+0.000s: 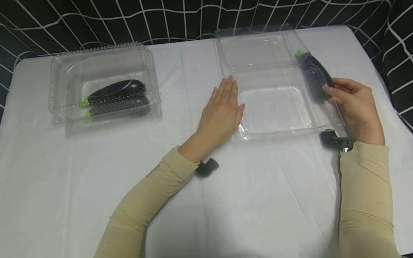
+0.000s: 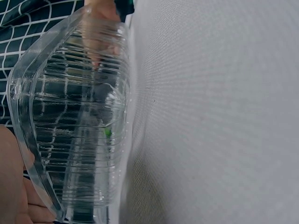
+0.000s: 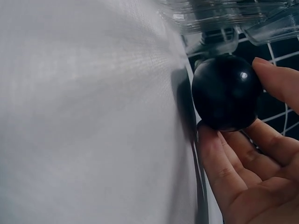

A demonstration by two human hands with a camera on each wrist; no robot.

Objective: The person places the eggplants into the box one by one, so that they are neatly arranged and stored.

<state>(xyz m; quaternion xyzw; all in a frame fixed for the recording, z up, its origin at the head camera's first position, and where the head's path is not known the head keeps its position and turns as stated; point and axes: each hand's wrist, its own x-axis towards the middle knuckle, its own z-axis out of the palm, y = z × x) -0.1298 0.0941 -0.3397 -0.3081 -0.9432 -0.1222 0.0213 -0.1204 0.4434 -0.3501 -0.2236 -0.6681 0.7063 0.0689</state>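
Observation:
My right hand (image 1: 359, 105) pinches the rounded end of a black-handled tool (image 1: 317, 68) with a bright green tip, at the right edge of an open clear plastic clamshell box (image 1: 274, 134). In the right wrist view, thumb and fingers (image 3: 219, 158) surround the dark round handle end (image 3: 226, 93). Whether the tool is inside the wall or just outside, I cannot tell. Fingers straight, my left hand (image 1: 221, 107) rests against the box's left edge. Through the clear wall (image 2: 77, 116), the left wrist view shows the green tip (image 2: 108, 132) faintly.
On the left stands a closed clear plastic box (image 1: 103, 62) holding a similar black tool (image 1: 116, 89) with a green tip. White cloth (image 1: 226, 215) covers the table. A white wire grid (image 1: 184, 18) runs behind it and along the right side.

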